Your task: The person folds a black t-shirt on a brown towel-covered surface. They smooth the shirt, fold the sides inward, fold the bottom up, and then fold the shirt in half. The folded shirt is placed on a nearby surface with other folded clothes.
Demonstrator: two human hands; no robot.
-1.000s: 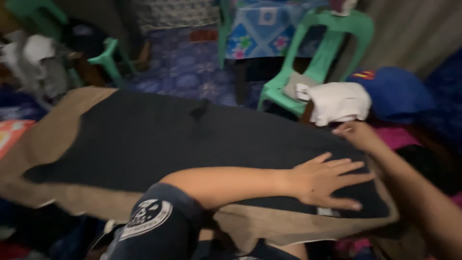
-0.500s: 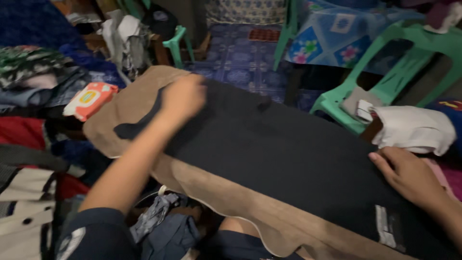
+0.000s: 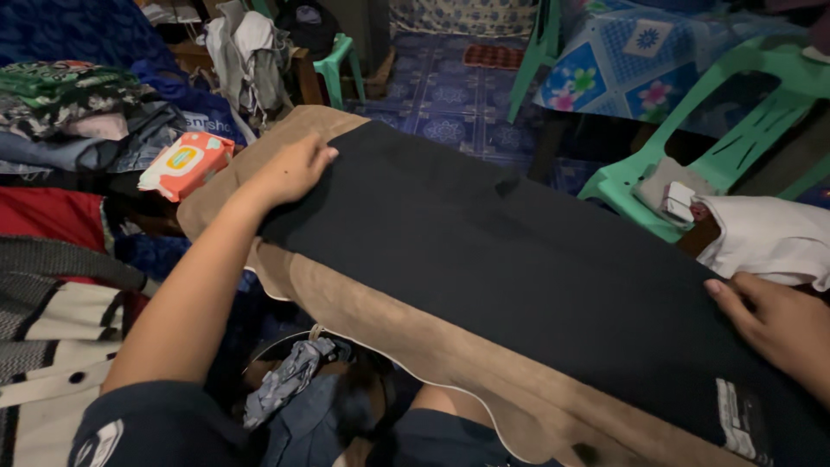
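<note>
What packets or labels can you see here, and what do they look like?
Wet-wipes packet: soft flat pack, orange and white with a green and yellow patch, lying left of the tan padded board, near the left hand.
Label on the black garment: small pale rectangle at its lower right end, below the right hand.
Round white print: on the dark sleeve, bottom left.

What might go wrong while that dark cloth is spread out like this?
The dark cloth lies on a tan cover that hangs loose at the near edge, so pressing by the left hand or right hand might drag both askew. The orange wipes pack sits close enough that it could get knocked off.
</note>
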